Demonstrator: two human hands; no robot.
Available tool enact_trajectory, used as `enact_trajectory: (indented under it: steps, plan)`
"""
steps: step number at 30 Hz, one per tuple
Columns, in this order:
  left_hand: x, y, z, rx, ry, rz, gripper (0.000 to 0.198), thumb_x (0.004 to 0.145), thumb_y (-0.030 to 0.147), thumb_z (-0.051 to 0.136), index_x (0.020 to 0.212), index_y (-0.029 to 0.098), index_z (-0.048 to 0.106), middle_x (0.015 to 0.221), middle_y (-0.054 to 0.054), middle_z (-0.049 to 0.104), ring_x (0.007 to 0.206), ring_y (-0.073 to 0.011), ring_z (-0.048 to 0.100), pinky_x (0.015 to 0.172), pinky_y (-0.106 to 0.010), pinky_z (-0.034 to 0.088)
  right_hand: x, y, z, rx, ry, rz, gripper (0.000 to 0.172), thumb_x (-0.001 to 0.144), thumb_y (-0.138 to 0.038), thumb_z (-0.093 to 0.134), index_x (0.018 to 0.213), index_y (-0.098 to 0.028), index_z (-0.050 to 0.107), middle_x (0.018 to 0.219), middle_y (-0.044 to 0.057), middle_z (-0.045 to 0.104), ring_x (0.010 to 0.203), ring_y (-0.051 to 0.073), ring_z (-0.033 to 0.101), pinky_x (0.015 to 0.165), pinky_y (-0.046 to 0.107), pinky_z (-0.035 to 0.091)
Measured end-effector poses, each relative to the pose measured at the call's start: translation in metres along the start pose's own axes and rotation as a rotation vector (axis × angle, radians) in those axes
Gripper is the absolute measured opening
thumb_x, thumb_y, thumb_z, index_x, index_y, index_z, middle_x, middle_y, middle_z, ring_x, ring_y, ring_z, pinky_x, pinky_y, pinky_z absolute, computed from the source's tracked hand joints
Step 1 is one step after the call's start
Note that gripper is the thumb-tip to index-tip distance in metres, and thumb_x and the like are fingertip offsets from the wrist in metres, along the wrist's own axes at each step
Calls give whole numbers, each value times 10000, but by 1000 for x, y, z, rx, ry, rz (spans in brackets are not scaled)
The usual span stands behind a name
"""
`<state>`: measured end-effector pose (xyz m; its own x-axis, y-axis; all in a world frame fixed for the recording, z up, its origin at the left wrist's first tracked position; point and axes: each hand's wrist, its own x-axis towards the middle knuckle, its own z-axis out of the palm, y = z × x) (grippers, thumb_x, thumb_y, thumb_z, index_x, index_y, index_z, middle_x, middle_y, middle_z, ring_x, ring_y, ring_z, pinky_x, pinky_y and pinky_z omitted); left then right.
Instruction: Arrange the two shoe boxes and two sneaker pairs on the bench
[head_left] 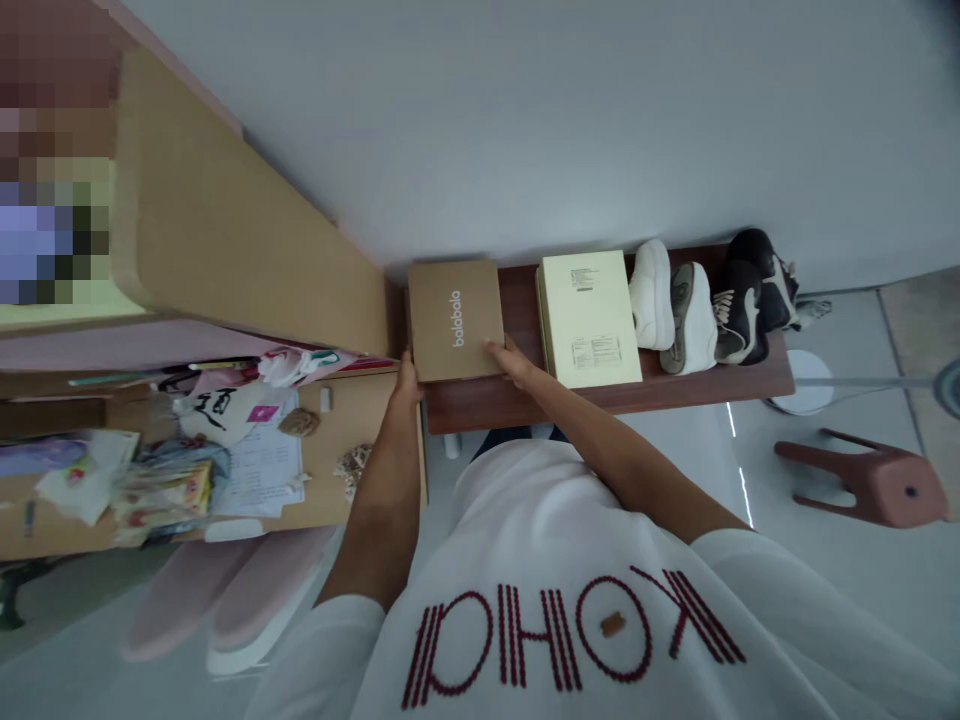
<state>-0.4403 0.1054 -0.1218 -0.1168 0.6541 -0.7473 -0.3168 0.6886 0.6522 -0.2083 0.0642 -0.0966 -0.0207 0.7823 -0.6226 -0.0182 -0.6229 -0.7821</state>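
A brown shoebox (454,325) with white lettering sits at the left end of a dark wooden cabinet top (480,403). Both my hands are on it. My left hand (407,380) grips its left front corner, and most of those fingers are hidden along the side. On the box's right edge lies my right hand (511,360), its thumb on the lid and the other fingers down the side. Just to the right, across a strip of bare wood, stands a pale yellow box (592,325) with printed labels.
White shoes (652,296) and dark sneakers (739,312) fill the cabinet's right end. At left rises a tan panel (247,210), above a desk (330,400) cluttered with papers and bags. A pinkish-brown stool (889,485) stands at right on the floor, and a wall backs the cabinet.
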Motion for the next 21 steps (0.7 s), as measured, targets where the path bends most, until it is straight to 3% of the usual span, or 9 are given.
enact_trajectory:
  steps: [2, 6, 7, 11, 13, 16, 19, 21]
  plan:
    - [-15, 2, -1, 69, 3, 123, 536, 1067, 543, 419, 1293, 158, 716, 1301, -140, 767, 1327, -267, 675, 1138, -430, 537, 6, 0, 3, 88, -29, 107, 737, 939, -670, 619, 1571, -332, 446, 1589, 117, 567, 1431, 366, 559, 1158, 679, 463]
    - [-63, 1, 0, 244, 169, 543, 579, 1025, 550, 577, 1513, 239, 563, 1480, -99, 670, 1424, -236, 593, 1206, -393, 466, 6, 1, -4, 126, -21, 170, 733, 916, -594, 713, 1550, -303, 487, 1539, 121, 614, 1380, 345, 614, 1105, 631, 533]
    - [-75, -2, 4, 296, 162, 610, 643, 1006, 572, 613, 1550, 242, 520, 1476, -110, 667, 1406, -240, 606, 1206, -398, 462, 6, 0, -6, 127, 12, 183, 737, 920, -601, 705, 1548, -277, 495, 1512, 135, 635, 1352, 340, 637, 1096, 614, 544]
    - [-102, -21, 27, 433, -63, 702, 717, 1027, 648, 534, 1610, 239, 451, 1479, -148, 656, 1392, -262, 615, 1235, -442, 420, -1, -9, -28, 168, 86, 143, 737, 986, -754, 470, 1446, -192, 598, 1365, 163, 726, 1270, 351, 690, 1080, 576, 563]
    - [-99, -30, 36, 493, -125, 700, 670, 1052, 652, 459, 1590, 254, 492, 1551, -143, 604, 1475, -278, 541, 1284, -473, 348, -9, -16, -44, 89, 134, 8, 800, 960, -802, 473, 1481, -203, 572, 1437, 155, 684, 1364, 350, 626, 1163, 553, 505]
    - [-83, -44, 40, 647, -186, 655, 588, 1036, 632, 511, 1485, 272, 629, 1663, -121, 488, 1597, -315, 369, 1338, -513, 215, -23, -23, -57, -173, 192, -153, 999, 845, -766, 703, 1632, -229, 401, 1629, 160, 496, 1550, 377, 417, 1299, 571, 316]
    - [-64, -55, 35, 734, -187, 638, 567, 984, 585, 639, 1466, 287, 648, 1736, -104, 373, 1646, -330, 251, 1350, -523, 152, -29, -24, -54, -373, 193, -91, 1202, 727, -674, 865, 1688, -231, 296, 1702, 192, 354, 1609, 449, 273, 1321, 653, 201]
    - [-52, -59, 28, 702, -36, 628, 642, 964, 567, 671, 1526, 271, 578, 1749, -121, 339, 1658, -323, 213, 1353, -518, 140, -25, -18, -47, -373, 180, -24, 1237, 725, -635, 876, 1706, -223, 246, 1706, 209, 343, 1603, 457, 281, 1309, 673, 222]
